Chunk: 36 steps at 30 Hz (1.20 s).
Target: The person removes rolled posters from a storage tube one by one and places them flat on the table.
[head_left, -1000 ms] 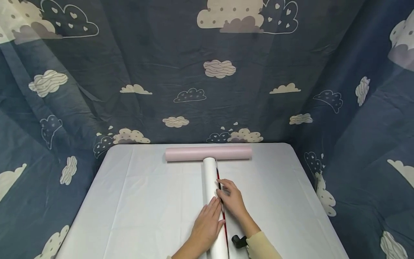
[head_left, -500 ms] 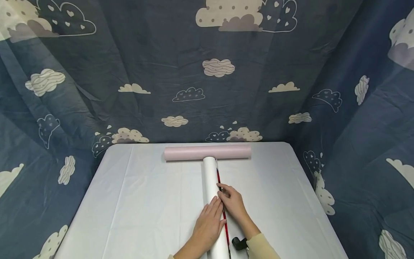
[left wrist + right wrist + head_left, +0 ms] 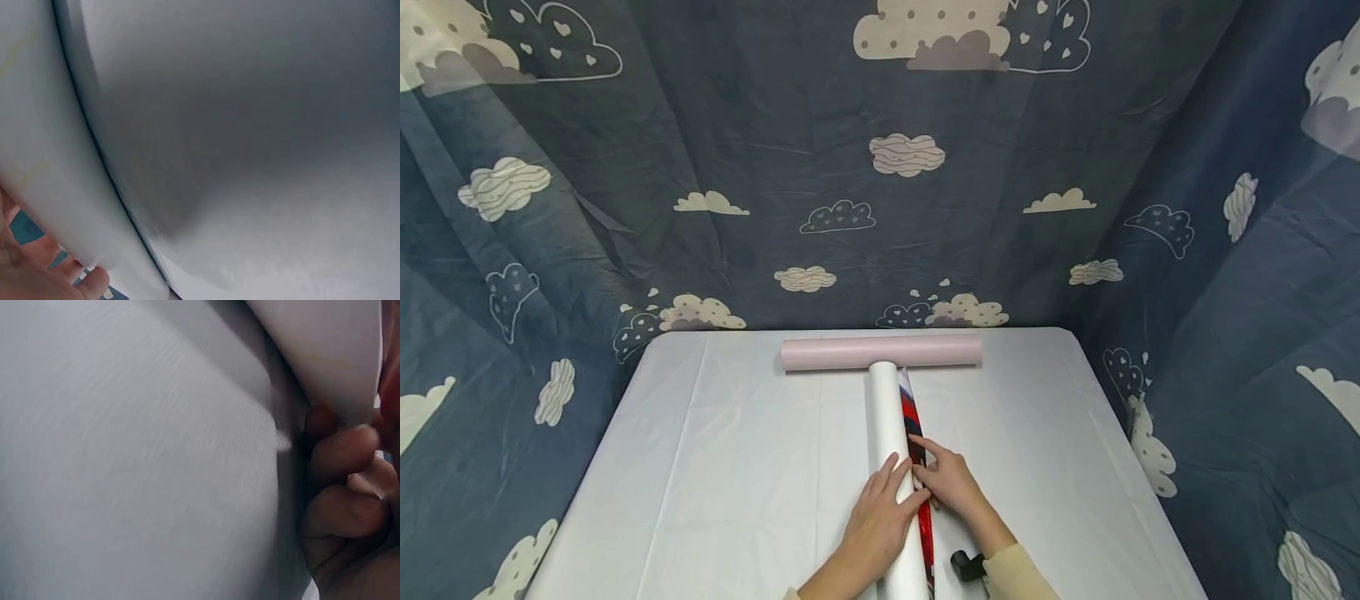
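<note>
A long white paper roll [image 3: 887, 417] lies lengthwise on the table, and a red and dark printed strip [image 3: 927, 533] shows along its right side. My left hand [image 3: 880, 521] rests on top of the roll with its fingers extended. In the left wrist view, fingertips [image 3: 94, 281] touch the white roll [image 3: 50, 137]. At the roll's right edge, my right hand [image 3: 953, 482] pinches the loose edge of the printed paper. The right wrist view has curled fingers [image 3: 347, 509] against the white paper [image 3: 331, 350]; the pinch itself is partly hidden there.
A pink roll [image 3: 850, 353] lies crosswise near the table's far edge, just beyond the white roll's end. The white-covered table [image 3: 760, 467] is bordered by dark blue cloud-patterned cloth [image 3: 760, 150]. A small black object [image 3: 967, 567] sits by my right wrist.
The printed strip has widened as the paper's edge came away from the roll. My right hand has moved slightly right and nearer; the left thumb has spread up across the roll.
</note>
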### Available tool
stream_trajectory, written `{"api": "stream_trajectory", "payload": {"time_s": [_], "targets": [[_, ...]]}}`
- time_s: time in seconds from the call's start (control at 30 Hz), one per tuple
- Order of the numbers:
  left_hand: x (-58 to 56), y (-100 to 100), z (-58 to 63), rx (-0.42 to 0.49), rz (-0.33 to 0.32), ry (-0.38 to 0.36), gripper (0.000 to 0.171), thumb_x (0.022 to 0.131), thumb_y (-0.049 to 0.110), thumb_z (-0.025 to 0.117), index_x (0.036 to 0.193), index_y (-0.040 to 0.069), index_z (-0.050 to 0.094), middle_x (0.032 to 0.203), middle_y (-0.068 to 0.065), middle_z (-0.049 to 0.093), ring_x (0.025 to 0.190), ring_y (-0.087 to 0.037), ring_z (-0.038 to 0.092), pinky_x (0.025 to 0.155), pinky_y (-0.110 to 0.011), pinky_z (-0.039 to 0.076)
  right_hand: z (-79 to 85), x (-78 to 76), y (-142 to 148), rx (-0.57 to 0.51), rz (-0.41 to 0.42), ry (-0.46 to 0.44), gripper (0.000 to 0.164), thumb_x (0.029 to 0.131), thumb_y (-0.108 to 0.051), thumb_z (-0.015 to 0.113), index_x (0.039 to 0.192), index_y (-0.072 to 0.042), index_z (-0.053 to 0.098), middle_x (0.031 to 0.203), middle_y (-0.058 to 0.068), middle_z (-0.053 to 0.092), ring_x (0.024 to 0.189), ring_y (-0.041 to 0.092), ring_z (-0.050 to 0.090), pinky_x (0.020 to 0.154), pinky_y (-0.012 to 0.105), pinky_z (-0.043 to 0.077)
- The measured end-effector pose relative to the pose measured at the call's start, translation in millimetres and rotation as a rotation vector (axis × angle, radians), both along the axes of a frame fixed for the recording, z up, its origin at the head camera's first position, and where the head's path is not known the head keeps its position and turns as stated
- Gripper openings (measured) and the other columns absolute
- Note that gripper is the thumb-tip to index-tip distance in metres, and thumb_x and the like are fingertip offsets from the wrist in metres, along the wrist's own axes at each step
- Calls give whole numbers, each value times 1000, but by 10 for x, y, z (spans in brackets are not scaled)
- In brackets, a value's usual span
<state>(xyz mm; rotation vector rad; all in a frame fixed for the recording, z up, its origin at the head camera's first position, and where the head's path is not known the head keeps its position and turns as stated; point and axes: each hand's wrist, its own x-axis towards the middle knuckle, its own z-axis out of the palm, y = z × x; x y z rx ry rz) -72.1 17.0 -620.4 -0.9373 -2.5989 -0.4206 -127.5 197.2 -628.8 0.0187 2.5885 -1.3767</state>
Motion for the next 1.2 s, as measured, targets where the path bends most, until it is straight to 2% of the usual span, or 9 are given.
{"api": "stream_trajectory", "payload": {"time_s": [0.17,0.27,0.37,0.5,0.63,0.83,0.93,1.03,1.2], "targets": [[-52,-62,70,0,-16,-51,21,105,26,62,120,26,77,151,-13,60,146,-37,52,109,-48,53,1,-16,47,-8,65,-49,62,100,-12,66,160,-15,49,45,-5,51,29,6,43,34,22,35],[-80,-98,105,-24,-19,-97,20,106,27,61,117,25,77,151,-12,60,146,-37,51,111,-48,52,-8,-39,60,-9,81,-65,64,101,-12,66,161,-17,47,45,-5,50,30,6,44,35,23,37],[-105,-118,129,-54,-5,-106,19,106,32,61,116,27,78,149,-11,60,144,-36,51,108,-47,52,-20,-47,66,-13,83,-72,65,99,-10,65,161,-16,47,46,-4,50,30,6,45,35,24,39],[-137,-98,145,-69,54,-59,18,104,39,64,109,30,79,142,-9,64,132,-33,54,97,-46,53,-35,-40,74,-9,82,-65,65,99,-8,65,161,-15,47,46,-4,50,30,6,46,35,25,41],[-131,-41,127,-63,140,-15,21,102,46,66,102,29,78,134,-7,64,119,-30,53,86,-42,49,-48,-11,72,-10,82,-68,65,100,-8,65,162,-16,47,46,-5,49,30,6,45,35,25,42],[-93,-13,62,-102,215,-61,29,95,49,73,111,25,76,135,-11,60,118,-30,49,84,-40,44,-59,23,36,-31,81,-110,64,101,-10,66,162,-16,46,47,-5,50,31,5,46,35,26,44],[-86,-41,6,-114,205,-65,27,94,47,75,112,26,76,141,-11,58,126,-31,48,88,-41,45,-58,44,34,-28,84,-104,64,101,-9,66,161,-14,46,46,-4,51,30,5,46,35,26,44],[-96,-72,-39,-106,170,-12,25,93,41,76,116,30,78,152,-9,57,140,-34,48,98,-46,49,-45,52,50,-20,80,-97,64,100,-9,66,161,-12,47,45,-5,51,30,4,46,35,24,42],[-136,-128,-37,-128,87,37,43,95,30,72,138,39,71,164,-6,51,154,-35,44,113,-53,49,-26,25,65,7,79,-65,63,100,-12,66,160,-11,48,44,-8,50,30,2,45,34,23,42]]}}
